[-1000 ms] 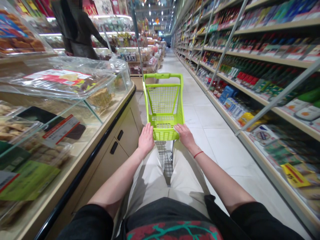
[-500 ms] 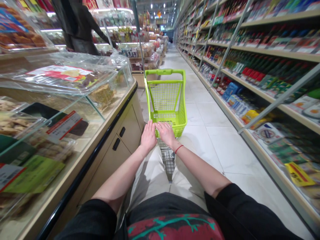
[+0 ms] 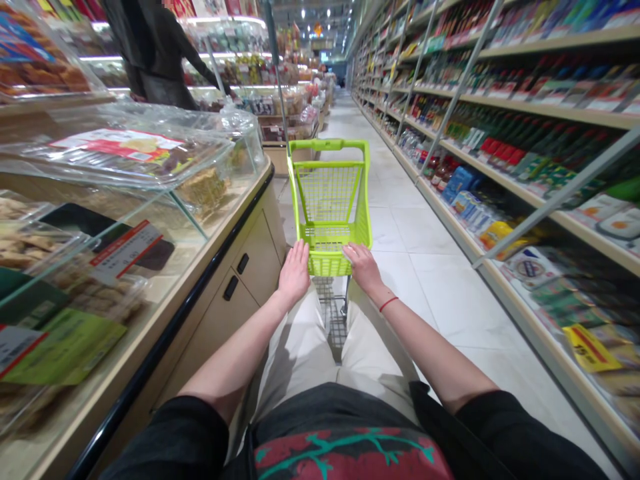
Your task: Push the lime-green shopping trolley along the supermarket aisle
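- Right hand [image 3: 363,268] has slid outward along the near rim of the lime-green shopping cart [image 3: 327,257], so it no longer sits almost against the left hand [image 3: 294,272].
- Left fingers [image 3: 299,252] lie spread on the rim, right fingers [image 3: 351,251] curve over it (whether either hand truly grips, I cannot tell).
- Cart stands straight ahead in the aisle; its lower wire rack [image 3: 331,323] is partly hidden behind the rim and trouser legs [image 3: 300,347].
- Glass display case [image 3: 125,220] runs along the left, shelves [image 3: 550,107] along the right.
- Person [image 3: 155,60] at upper left is cut off by the frame's top.
- Yellow price tag [image 3: 590,348] is too blurred to read.
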`<state>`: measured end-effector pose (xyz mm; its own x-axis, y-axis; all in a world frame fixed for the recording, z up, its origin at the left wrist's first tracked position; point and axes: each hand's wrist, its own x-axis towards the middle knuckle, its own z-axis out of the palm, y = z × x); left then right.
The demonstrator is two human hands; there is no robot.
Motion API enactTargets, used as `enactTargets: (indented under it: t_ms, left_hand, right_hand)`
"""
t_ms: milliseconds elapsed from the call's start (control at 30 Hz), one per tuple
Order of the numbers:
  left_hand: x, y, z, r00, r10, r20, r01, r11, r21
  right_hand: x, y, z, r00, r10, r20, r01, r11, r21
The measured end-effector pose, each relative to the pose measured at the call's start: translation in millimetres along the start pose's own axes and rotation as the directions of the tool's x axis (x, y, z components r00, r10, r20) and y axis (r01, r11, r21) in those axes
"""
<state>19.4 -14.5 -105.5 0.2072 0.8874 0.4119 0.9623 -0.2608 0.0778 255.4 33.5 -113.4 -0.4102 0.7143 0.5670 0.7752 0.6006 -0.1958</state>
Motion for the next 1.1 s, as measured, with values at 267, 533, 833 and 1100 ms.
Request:
enactTargets:
  t_ms: [267,533,833,1100]
  left_hand:
    - [0,-3,4.0,1.0,0.009,0.015,-0.01,1.0,0.028]
    - [-1,-2,7.1,1.0,-0.007,-0.019,0.007,1.0,0.024]
    - [0,-5,-1.1,0.999,0.036,0.003,-0.036,0.999,0.014]
    - [2,-17,-5.0,0.998,0.066,0.004,-0.066,0.998,-0.015]
  right_hand:
    - [41,-80,29,0.997,-0.072,0.028,0.069,0.992,0.103]
    - [30,-57,21,0.995,-0.101,0.016,0.098,0.989,0.113]
    - [-7,20,-14,0.998,0.062,-0.021,-0.063,0.998,-0.009]
    - [20,-40,14,0.999,0.035,-0.005,-0.034,0.998,0.057]
